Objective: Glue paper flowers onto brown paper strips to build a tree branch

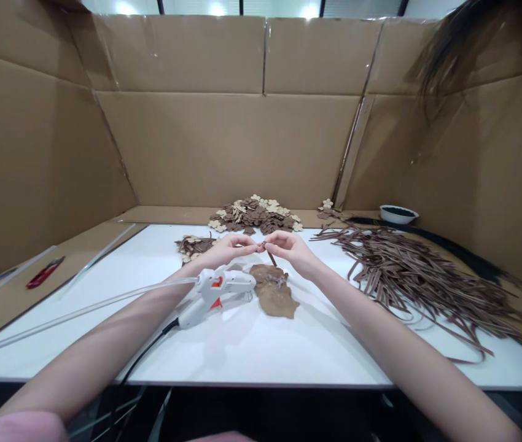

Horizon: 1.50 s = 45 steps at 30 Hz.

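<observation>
My left hand (239,245) and my right hand (288,248) meet above the middle of the white board, fingertips pinched together. Between them is a narrow brown strip (272,258), its free end hanging down below my right fingers; the pinched end is mostly hidden. Just under my hands lies a crumpled brown sheet (277,301) with whitish glue-like smears on it. A white glue gun (201,301) with an orange trigger rests on the board beside my left forearm, nozzle pointing at the sheet. A long clear glue stick (104,305) sticks out of its back.
Brown and cream flower-shaped pieces (257,215) are heaped behind my hands, with a smaller pile (194,245) at left. Many brown strips (417,276) spread across the right. A white bowl (398,214) sits back right, a red cutter (45,272) far left. Cardboard walls (224,147) surround the board.
</observation>
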{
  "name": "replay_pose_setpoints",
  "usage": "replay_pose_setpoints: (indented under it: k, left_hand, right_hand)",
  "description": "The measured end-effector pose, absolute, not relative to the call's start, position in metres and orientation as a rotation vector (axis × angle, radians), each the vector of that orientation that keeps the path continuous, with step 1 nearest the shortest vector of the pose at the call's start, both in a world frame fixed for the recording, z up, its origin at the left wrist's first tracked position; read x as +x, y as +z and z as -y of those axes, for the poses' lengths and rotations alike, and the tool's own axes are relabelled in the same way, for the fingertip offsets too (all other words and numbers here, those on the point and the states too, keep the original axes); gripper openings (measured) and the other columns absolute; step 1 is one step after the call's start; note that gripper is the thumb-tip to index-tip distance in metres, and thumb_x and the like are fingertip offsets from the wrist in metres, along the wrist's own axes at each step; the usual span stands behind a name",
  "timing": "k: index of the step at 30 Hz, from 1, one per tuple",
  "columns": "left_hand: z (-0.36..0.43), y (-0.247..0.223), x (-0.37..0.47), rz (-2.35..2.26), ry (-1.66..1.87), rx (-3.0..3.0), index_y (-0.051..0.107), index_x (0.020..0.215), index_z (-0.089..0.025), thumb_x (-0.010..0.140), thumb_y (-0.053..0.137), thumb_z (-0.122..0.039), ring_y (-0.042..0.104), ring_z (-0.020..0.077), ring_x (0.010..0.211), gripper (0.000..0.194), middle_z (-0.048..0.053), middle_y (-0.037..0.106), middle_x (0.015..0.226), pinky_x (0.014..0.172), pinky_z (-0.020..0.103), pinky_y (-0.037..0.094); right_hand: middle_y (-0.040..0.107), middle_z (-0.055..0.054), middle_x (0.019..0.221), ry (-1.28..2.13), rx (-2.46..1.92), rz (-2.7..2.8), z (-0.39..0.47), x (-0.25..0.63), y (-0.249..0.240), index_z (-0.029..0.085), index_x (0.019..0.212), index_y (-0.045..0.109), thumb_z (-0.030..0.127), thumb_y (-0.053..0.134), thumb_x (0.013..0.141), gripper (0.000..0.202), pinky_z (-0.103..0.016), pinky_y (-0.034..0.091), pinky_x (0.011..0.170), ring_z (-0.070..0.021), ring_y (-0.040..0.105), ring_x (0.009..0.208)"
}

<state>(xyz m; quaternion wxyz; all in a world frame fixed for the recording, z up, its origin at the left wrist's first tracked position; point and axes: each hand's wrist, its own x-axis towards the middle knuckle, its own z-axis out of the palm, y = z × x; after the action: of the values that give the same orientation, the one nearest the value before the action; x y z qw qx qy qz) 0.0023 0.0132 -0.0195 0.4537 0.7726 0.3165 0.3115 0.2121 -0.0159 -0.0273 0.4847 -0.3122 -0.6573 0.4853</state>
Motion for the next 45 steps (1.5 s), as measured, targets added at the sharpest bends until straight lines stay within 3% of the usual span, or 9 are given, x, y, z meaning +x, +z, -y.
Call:
replay_pose_setpoints:
  k: [3,9,22,28,45]
  left_hand:
    - [-0.017,-0.021,0.002,-0.78,0.909,1.826,0.067,0.093,-0.016,0.075,0.073,-0.048,0.062,0.0196,0.087,0.037,0.008,0.069,0.095,0.077,0.031,0.047]
    - [-0.013,-0.018,0.007,-0.681,0.969,1.718,0.064,0.092,-0.014,0.075,0.075,-0.04,0.062,0.0151,0.079,0.033,0.005,0.069,0.086,0.079,0.03,0.048]
    - [-0.022,-0.024,0.005,-0.71,1.036,1.663,0.063,0.086,-0.013,0.061,0.086,-0.028,0.064,0.0139,0.068,0.037,0.002,0.068,0.072,0.069,0.027,0.05]
    - [-0.019,-0.019,0.003,-0.722,1.019,1.65,0.064,0.09,-0.013,0.069,0.081,-0.035,0.065,0.013,0.071,0.035,0.003,0.069,0.075,0.072,0.027,0.05]
    - [-0.024,-0.018,-0.005,-0.749,1.139,1.617,0.065,0.082,-0.013,0.063,0.084,-0.029,0.065,0.0129,0.069,0.032,0.002,0.069,0.074,0.072,0.027,0.053]
  right_hand:
    - [0.073,-0.004,0.082,1.175,-0.807,1.583,0.014,0.212,-0.03,0.018,0.082,0.067,0.045,0.082,0.064,0.035,-0.03,0.05,0.074,-0.0183,0.068,0.079]
    - [0.074,-0.003,0.07,1.167,-0.881,1.573,0.015,0.207,-0.032,0.02,0.086,0.056,0.042,0.084,0.061,0.043,-0.024,0.043,0.053,-0.017,0.066,0.06]
    - [0.076,-0.005,0.072,1.249,-0.915,1.598,0.013,0.206,-0.038,0.019,0.087,0.058,0.042,0.085,0.06,0.044,-0.03,0.053,0.064,-0.0215,0.072,0.069]
    - [0.075,-0.005,0.07,1.23,-0.928,1.565,0.014,0.206,-0.036,0.018,0.088,0.06,0.039,0.085,0.06,0.042,-0.028,0.053,0.063,-0.0211,0.073,0.068]
    - [0.074,-0.005,0.067,1.284,-0.992,1.634,0.013,0.213,-0.038,0.016,0.087,0.062,0.036,0.086,0.059,0.042,-0.028,0.05,0.064,-0.018,0.069,0.063]
